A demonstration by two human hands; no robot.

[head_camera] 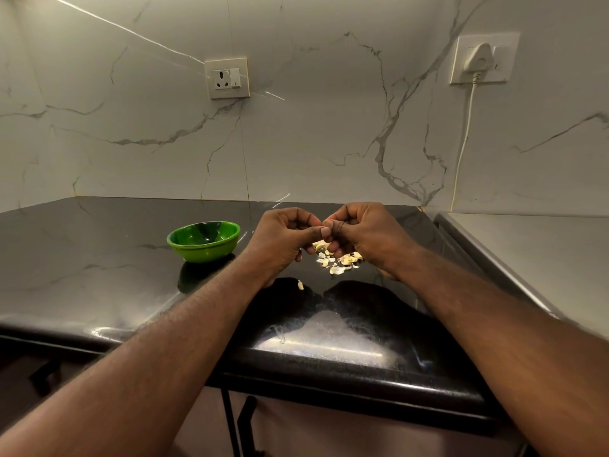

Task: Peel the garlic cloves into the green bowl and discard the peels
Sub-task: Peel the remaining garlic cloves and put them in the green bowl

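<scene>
— Fingers: how are they found?

— All are found curled in tight on both hands. The left hand and the right hand are held knuckle to knuckle above the counter, with the thumb tips pressed together where the hands meet. Whether anything is pinched there cannot be told, as the spot is covered by the fingers themselves.

— Where is the garlic recorded?

— A pale garlic heap is noted on the black counter, directly below and just behind the hands. Cloves and peels cannot be told apart within it. One stray bit is seen apart from the heap, just beside the left wrist.

— And the bowl?

— The green bowl is set upright on the counter, to the left of the left hand, near it but not touching.

— Anything further entered?

— A wall socket is mounted on the marble wall behind the bowl. To the right a white plug is seated in a second socket, and its cord is hung down to the counter.
</scene>
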